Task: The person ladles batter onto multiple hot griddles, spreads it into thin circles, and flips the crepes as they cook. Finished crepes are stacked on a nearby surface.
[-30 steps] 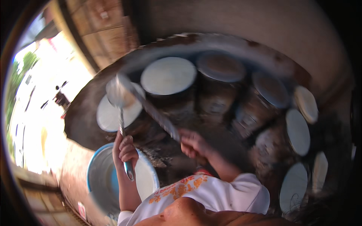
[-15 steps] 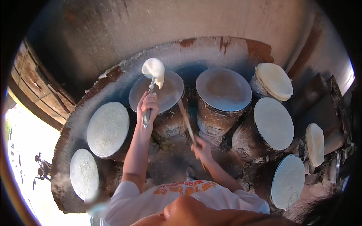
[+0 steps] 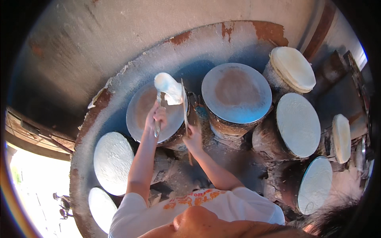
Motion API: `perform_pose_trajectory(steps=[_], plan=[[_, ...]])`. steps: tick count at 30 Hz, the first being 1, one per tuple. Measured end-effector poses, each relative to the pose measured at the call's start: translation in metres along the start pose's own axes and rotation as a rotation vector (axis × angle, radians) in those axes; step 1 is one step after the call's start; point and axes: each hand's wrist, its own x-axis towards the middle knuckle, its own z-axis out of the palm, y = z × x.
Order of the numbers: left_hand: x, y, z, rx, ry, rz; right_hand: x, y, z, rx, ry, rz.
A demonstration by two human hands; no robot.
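Note:
My left hand [image 3: 156, 118] is wrapped round the metal handle of a ladle [image 3: 159, 98]. A thick white mass of batter [image 3: 168, 85] covers its head and sags off one side. Below it lies a round flat griddle [image 3: 136, 109], bare with a brown centre. In my right hand [image 3: 193, 139] is a thin wooden stick [image 3: 185, 104], held nearly upright, with its upper part beside the hanging batter. Whether stick and batter touch, I cannot tell. Right of it stands a second bare griddle [image 3: 238, 111] on a rusty drum.
White-coated griddles [image 3: 114, 162] curve round on the left, another [image 3: 101, 209] nearer me. Two more coated griddles [image 3: 298, 125] [image 3: 316, 185] stand on the right. Pale round flat sheets are stacked [image 3: 293, 68] at the far right, with another stack [image 3: 342, 139] nearer. A curved wall [image 3: 170, 53] rises behind.
My right hand has come up and left, bringing the stick nearly upright beside the batter. The ladle is slightly lower, its batter drooping more to the right. The whole view has shifted.

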Motion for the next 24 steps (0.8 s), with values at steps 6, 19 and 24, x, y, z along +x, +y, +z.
perform_pose_trajectory(steps=[6, 19, 24], plan=[[-0.002, 0.070, -0.010, -0.044, -0.146, -0.045, 0.013, -0.050, -0.037, -0.656, -0.171, -0.224], [-0.015, 0.111, -0.030, -0.108, -0.090, 0.106, 0.036, -0.050, 0.025, -0.778, -0.337, -0.125], [-0.018, 0.120, -0.043, 0.214, -0.108, 0.224, 0.086, -0.044, 0.018, -0.739, -0.129, -0.390]])
